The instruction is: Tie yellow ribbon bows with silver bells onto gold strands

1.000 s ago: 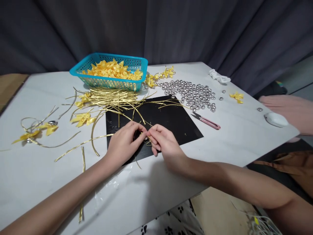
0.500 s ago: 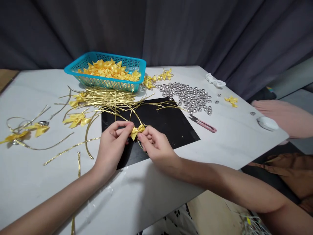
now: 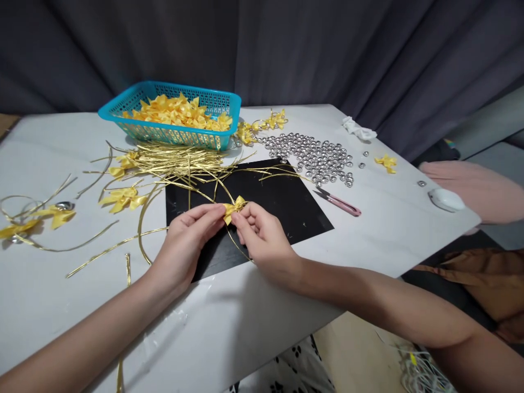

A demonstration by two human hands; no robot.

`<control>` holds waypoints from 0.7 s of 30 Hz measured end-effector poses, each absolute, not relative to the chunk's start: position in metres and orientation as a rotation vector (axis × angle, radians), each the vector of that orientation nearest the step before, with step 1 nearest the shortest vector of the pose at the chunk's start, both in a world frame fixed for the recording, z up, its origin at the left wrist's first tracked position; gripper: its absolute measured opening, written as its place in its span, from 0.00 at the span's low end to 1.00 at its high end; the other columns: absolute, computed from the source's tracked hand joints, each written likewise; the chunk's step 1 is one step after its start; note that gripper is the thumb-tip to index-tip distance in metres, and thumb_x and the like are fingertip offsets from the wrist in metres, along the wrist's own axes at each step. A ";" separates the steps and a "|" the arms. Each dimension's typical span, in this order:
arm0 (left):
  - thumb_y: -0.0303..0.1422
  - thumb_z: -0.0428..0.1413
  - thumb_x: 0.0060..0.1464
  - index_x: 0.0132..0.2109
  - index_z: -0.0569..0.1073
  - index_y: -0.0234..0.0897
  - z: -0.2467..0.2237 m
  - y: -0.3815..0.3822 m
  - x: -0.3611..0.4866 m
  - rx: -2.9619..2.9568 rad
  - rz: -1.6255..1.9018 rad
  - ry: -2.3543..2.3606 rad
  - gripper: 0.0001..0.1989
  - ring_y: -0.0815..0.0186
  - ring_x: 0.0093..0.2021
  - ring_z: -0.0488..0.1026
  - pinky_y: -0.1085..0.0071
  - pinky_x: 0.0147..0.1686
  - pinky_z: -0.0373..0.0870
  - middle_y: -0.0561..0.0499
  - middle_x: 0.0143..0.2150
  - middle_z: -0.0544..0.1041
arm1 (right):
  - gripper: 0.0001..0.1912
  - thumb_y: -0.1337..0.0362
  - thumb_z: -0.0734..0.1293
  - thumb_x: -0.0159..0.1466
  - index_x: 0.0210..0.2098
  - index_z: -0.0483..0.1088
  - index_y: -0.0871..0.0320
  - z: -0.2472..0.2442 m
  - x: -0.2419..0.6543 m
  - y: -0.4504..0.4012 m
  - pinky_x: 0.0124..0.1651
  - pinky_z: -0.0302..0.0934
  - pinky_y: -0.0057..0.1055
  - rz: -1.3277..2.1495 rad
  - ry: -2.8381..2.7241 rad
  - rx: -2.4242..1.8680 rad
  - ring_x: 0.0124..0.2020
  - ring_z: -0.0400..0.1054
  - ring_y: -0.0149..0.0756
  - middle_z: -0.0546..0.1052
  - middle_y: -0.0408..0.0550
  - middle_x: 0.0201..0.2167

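Between my two hands, a yellow ribbon bow (image 3: 232,210) is held above a black mat (image 3: 282,202). My left hand (image 3: 195,226) pinches the bow's left side between thumb and fingers. On the other side, my right hand (image 3: 261,232) is closed on the bow near its middle, with the fingers curled. A thin gold cord (image 3: 237,243) hangs below the bow beside my right hand. Just beyond the hands lies a pile of gold cords (image 3: 176,162), some of them reaching over the mat.
A blue basket (image 3: 164,130) of yellow bows stands at the back. Silver beads (image 3: 323,158) are heaped right of centre, near pink-handled thread snips (image 3: 338,203). Loose bows (image 3: 123,199) with cords lie at left. A white computer mouse (image 3: 446,200) sits near the right edge.
The bow has turned and moved slightly up and right in my fingers. My right hand's grip has shifted a little. The whole view has moved slightly.
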State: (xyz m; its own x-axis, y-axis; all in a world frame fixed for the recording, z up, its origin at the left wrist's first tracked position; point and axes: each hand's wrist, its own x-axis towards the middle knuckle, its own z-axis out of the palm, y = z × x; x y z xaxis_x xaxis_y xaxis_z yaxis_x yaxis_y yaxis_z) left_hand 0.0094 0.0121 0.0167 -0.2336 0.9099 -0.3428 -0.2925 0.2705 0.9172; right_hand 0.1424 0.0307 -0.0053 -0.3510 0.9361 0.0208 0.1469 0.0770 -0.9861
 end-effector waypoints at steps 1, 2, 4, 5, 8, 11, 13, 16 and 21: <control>0.32 0.63 0.42 0.28 0.78 0.37 0.016 0.013 0.009 0.632 1.276 1.337 0.04 0.66 0.38 0.75 0.70 0.44 0.72 0.52 0.32 0.79 | 0.15 0.54 0.60 0.64 0.27 0.58 0.57 -0.006 0.142 0.031 0.22 0.48 0.24 1.350 -1.603 -1.102 0.18 0.54 0.24 0.62 0.37 0.18; 0.32 0.62 0.42 0.27 0.77 0.38 0.016 0.013 0.009 0.630 1.275 1.325 0.03 0.66 0.37 0.75 0.70 0.44 0.72 0.52 0.31 0.79 | 0.15 0.54 0.60 0.64 0.27 0.58 0.57 -0.006 0.141 0.032 0.22 0.48 0.23 1.352 -1.595 -1.106 0.18 0.54 0.24 0.62 0.37 0.17; 0.31 0.62 0.43 0.28 0.77 0.38 0.015 0.013 0.010 0.640 1.273 1.298 0.02 0.67 0.37 0.74 0.72 0.44 0.72 0.53 0.31 0.79 | 0.15 0.54 0.61 0.64 0.26 0.59 0.57 -0.006 0.141 0.033 0.21 0.47 0.23 1.353 -1.591 -1.110 0.18 0.54 0.23 0.62 0.36 0.17; 0.31 0.62 0.44 0.28 0.77 0.38 0.015 0.012 0.011 0.646 1.273 1.287 0.02 0.68 0.38 0.75 0.73 0.45 0.71 0.53 0.32 0.79 | 0.15 0.55 0.61 0.63 0.26 0.59 0.57 -0.007 0.140 0.033 0.21 0.47 0.23 1.358 -1.591 -1.112 0.17 0.54 0.23 0.62 0.36 0.17; 0.31 0.62 0.44 0.30 0.78 0.37 0.016 0.010 0.012 0.653 1.272 1.264 0.03 0.66 0.41 0.75 0.73 0.47 0.70 0.51 0.34 0.80 | 0.14 0.55 0.63 0.62 0.26 0.59 0.57 -0.009 0.140 0.034 0.21 0.47 0.23 1.374 -1.583 -1.138 0.17 0.55 0.23 0.62 0.36 0.16; 0.32 0.64 0.43 0.33 0.79 0.37 0.017 0.009 0.013 0.640 1.275 1.263 0.07 0.65 0.43 0.75 0.72 0.47 0.71 0.50 0.37 0.81 | 0.14 0.55 0.62 0.63 0.26 0.59 0.57 -0.009 0.140 0.033 0.21 0.47 0.23 1.373 -1.565 -1.140 0.18 0.55 0.24 0.63 0.37 0.17; 0.33 0.65 0.42 0.34 0.80 0.37 0.017 0.009 0.013 0.621 1.280 1.284 0.09 0.67 0.41 0.75 0.74 0.44 0.71 0.50 0.38 0.81 | 0.13 0.56 0.62 0.63 0.27 0.60 0.57 -0.009 0.140 0.033 0.21 0.48 0.23 1.383 -1.561 -1.113 0.18 0.55 0.24 0.62 0.37 0.17; 0.32 0.67 0.39 0.32 0.80 0.36 0.017 0.012 0.013 0.584 1.279 1.310 0.09 0.69 0.37 0.75 0.77 0.40 0.71 0.50 0.35 0.81 | 0.13 0.56 0.62 0.63 0.27 0.60 0.57 -0.008 0.140 0.031 0.21 0.49 0.23 1.386 -1.571 -1.083 0.18 0.56 0.24 0.62 0.36 0.17; 0.29 0.68 0.36 0.30 0.80 0.34 0.015 0.012 0.014 0.566 1.334 1.293 0.10 0.70 0.34 0.75 0.78 0.37 0.71 0.51 0.30 0.81 | 0.12 0.57 0.61 0.63 0.28 0.62 0.58 -0.011 0.138 0.030 0.21 0.50 0.22 1.350 -1.582 -1.086 0.19 0.56 0.24 0.64 0.37 0.18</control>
